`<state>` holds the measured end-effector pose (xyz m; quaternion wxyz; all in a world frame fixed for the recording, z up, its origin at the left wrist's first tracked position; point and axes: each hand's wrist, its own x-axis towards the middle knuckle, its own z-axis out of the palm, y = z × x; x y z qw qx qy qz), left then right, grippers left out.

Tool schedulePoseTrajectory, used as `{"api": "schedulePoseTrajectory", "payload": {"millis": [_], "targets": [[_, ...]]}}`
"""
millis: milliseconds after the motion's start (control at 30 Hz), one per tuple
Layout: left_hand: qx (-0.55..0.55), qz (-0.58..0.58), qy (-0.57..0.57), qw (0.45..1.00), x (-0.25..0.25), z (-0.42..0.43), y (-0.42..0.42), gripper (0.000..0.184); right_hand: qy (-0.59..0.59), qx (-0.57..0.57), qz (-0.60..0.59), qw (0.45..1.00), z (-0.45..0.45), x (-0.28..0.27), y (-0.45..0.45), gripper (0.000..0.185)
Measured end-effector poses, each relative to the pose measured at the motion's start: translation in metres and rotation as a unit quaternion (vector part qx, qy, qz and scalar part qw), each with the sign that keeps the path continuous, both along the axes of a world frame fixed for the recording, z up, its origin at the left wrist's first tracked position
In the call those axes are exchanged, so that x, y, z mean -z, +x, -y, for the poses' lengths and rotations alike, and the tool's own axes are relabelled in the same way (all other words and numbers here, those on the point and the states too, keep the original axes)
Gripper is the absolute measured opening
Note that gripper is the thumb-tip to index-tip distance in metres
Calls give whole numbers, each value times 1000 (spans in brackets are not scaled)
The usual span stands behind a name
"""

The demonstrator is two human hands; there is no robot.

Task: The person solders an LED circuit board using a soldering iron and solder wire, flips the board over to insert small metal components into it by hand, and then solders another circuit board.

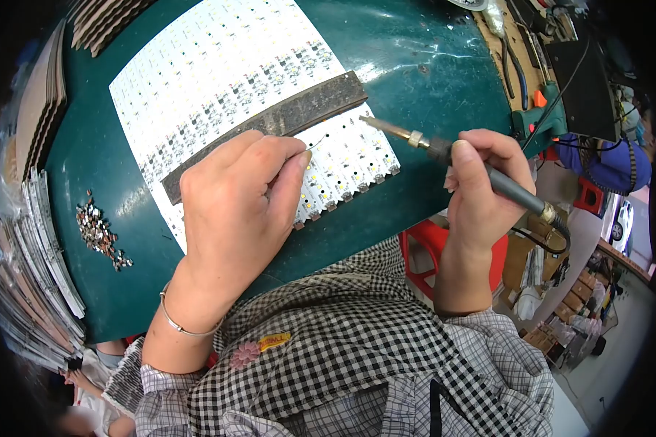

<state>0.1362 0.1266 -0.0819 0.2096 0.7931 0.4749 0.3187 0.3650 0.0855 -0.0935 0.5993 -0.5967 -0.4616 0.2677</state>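
Observation:
A white circuit board sheet (197, 65) with rows of small parts lies on the green table, and a dark flat bar (299, 109) rests across it. My left hand (244, 189) is over the sheet below the bar, thumb and forefinger pinched on a thin wire (315, 143). In my right hand (488, 182) is a soldering iron (510, 188), held like a pen. Its tip points left, over the sheet's right edge near the end of the bar.
Small metal pieces (100, 231) form a pile at the left. Stacked strips (51, 240) line the table's left edge. Pliers (516, 69) and a green tool (543, 116) are at the upper right. A red stool (430, 251) stands below the table edge. Another person's arm (87, 382) shows at lower left.

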Motion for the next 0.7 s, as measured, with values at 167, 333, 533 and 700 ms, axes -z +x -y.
{"api": "schedulePoseTrajectory", "payload": {"millis": [167,333,533,700], "targets": [[4,22,0,1000,7,-1,3,9,-36,-37,-2,999,0,3,-10,14],[7,11,-1,1000,9,-2,6,9,-55,-18,31,998,-3,7,-11,13],[10,6,8,1000,10,-2,7,10,-49,-32,51,997,-2,6,-10,14],[19,0,10,1000,13,-4,7,9,-41,-45,74,995,-4,3,-10,15]]}}
